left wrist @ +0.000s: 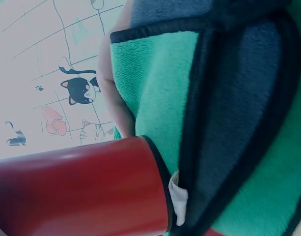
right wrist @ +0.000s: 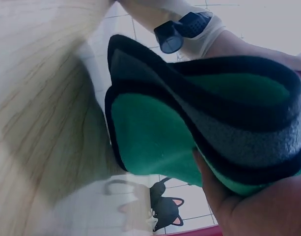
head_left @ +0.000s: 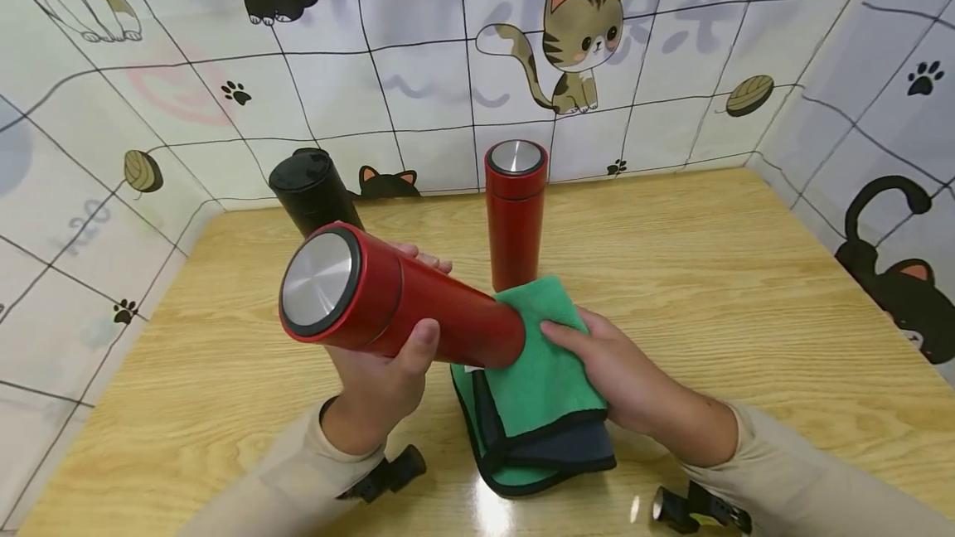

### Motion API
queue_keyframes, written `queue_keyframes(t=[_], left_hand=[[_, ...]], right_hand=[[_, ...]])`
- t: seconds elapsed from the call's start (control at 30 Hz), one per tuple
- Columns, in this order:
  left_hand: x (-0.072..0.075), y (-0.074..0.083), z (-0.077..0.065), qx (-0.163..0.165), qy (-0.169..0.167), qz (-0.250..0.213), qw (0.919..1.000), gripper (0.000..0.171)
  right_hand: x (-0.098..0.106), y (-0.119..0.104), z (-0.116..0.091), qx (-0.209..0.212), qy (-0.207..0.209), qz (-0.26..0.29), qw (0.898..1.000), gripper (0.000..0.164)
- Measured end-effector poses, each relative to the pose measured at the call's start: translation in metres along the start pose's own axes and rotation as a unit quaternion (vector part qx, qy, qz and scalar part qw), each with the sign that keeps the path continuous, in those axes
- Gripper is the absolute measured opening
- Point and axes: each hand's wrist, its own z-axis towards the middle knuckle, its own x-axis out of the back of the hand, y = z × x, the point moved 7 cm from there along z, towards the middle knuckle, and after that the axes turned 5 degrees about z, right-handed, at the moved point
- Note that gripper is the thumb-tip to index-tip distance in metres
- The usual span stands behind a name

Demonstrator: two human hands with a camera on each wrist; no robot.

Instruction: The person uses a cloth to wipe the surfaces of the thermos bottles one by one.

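1. Left hand [head_left: 380,392]: fingers [head_left: 431,260] and thumb [head_left: 419,346] grip the near red flask [head_left: 455,313] above the tabletop [head_left: 716,272].
2. Near red flask: tilted; silver lid top [head_left: 321,282] toward the left, base touching the green cloth [head_left: 548,379].
3. Right hand [head_left: 627,371]: fingers and thumb hold the folded green cloth against the base.
4. Far red flask [head_left: 516,230]: upright, behind the green cloth.
5. Black flask [head_left: 313,189]: behind the near red flask, partly hidden.

Screened tabletop booth; building type can't tell. Flat yellowish wood-grain table [head_left: 694,272], white cat-print grid sheeting [head_left: 425,11] behind and both sides, black cylindrical wrist-worn cameras [head_left: 406,467].
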Motion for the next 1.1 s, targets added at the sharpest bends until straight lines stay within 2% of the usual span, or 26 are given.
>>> queue_keyframes(t=[0.13, 0.23, 0.3, 0.37, 0.57, 0.67, 0.8, 0.9, 1.1], left_hand=[[0.006, -0.004, 0.004, 0.007, 0.032, 0.024, 0.9992, 0.062], [0.012, -0.011, 0.009, 0.018, 0.058, 0.048, 0.997, 0.071], [0.014, -0.018, 0.013, 0.03, 0.062, 0.071, 0.9951, 0.077], [0.015, -0.026, 0.017, 0.044, 0.053, 0.096, 0.993, 0.079], [0.01, -0.06, 0.029, 0.095, -0.008, 0.16, 0.9825, 0.075], [0.011, -0.081, 0.032, 0.133, -0.027, 0.198, 0.9707, 0.076], [0.012, -0.105, 0.033, 0.174, -0.045, 0.238, 0.9545, 0.076], [0.014, -0.118, 0.034, 0.187, -0.054, 0.253, 0.9477, 0.076], [0.018, -0.132, 0.036, 0.191, -0.061, 0.268, 0.9424, 0.077]], right_hand=[[0.005, -0.005, -0.002, 0.012, 0.027, -0.013, 0.999, 0.054], [0.007, -0.01, -0.003, 0.036, 0.035, -0.052, 0.997, 0.054], [0.008, -0.014, -0.005, 0.049, 0.035, -0.08, 0.995, 0.055], [0.007, -0.016, -0.006, 0.058, 0.025, -0.099, 0.993, 0.055], [0.0, -0.019, -0.009, 0.08, -0.026, -0.145, 0.986, 0.052], [-0.003, -0.021, -0.009, 0.095, -0.047, -0.176, 0.979, 0.05], [-0.004, -0.02, -0.008, 0.101, -0.05, -0.211, 0.971, 0.048], [-0.003, -0.019, -0.007, 0.095, -0.046, -0.224, 0.969, 0.048], [-0.004, -0.019, -0.007, 0.099, -0.045, -0.238, 0.965, 0.047]])
